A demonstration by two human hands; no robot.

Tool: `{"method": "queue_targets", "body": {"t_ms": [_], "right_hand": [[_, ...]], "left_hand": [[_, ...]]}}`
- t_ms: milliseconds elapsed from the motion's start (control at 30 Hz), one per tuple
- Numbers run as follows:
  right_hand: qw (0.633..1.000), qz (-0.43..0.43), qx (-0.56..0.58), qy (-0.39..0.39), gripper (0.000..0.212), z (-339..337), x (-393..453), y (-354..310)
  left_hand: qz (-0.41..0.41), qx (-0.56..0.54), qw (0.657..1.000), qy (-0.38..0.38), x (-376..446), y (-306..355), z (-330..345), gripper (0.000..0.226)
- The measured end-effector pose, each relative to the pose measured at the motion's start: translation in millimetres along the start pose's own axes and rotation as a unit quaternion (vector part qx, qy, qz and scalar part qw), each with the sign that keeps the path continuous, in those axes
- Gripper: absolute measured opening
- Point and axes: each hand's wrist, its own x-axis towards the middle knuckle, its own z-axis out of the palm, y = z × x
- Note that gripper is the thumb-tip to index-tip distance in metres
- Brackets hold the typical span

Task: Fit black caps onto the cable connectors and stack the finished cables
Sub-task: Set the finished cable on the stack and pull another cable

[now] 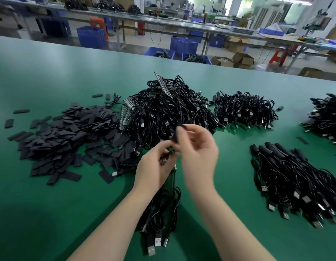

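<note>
My left hand [154, 166] grips the connector ends of a bundle of black cables [161, 213] that hangs down toward me, its USB plugs near the front edge. My right hand [198, 147], blurred, pinches a black cap [177, 135] just above the left hand's connectors. A heap of flat black caps [69, 142] lies to the left. A big tangle of uncapped cables [169, 112] sits behind my hands. Capped cables are stacked at the right [295, 179].
The green table [50, 213] holds two more cable piles, one at centre-right [244, 112] and one at the far right edge [327, 117]. Stray caps lie scattered on the left. Beyond the table's far edge are blue crates [91, 37], cardboard boxes and other benches.
</note>
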Motion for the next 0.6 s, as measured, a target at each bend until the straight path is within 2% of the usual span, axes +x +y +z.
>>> {"method": "queue_targets", "body": {"t_ms": [67,133,300,433,600], "right_hand": [[0.998,0.030,-0.005,0.050,0.006,-31.0,9.9,7.9],[0.996,0.063,-0.022,0.059,0.003,-52.5,11.3,20.2],[0.992,0.120,-0.015,0.024,0.013,-76.0,-0.3,40.7],[0.992,0.125,-0.015,-0.004,0.015,-73.3,-4.8,40.8],[0.991,0.135,-0.018,-0.020,0.009,-70.5,-9.0,40.8]], "left_hand": [[-0.009,0.006,1.000,0.000,-0.4,-0.9,0.5,0.022],[-0.001,0.018,1.000,0.003,-0.9,-3.1,0.7,0.026],[0.074,0.047,0.996,-0.013,-2.0,1.5,2.1,0.031],[0.069,0.058,0.995,-0.052,-3.2,3.5,2.4,0.044],[0.045,0.052,0.997,-0.047,-4.3,3.2,1.5,0.048]]}}
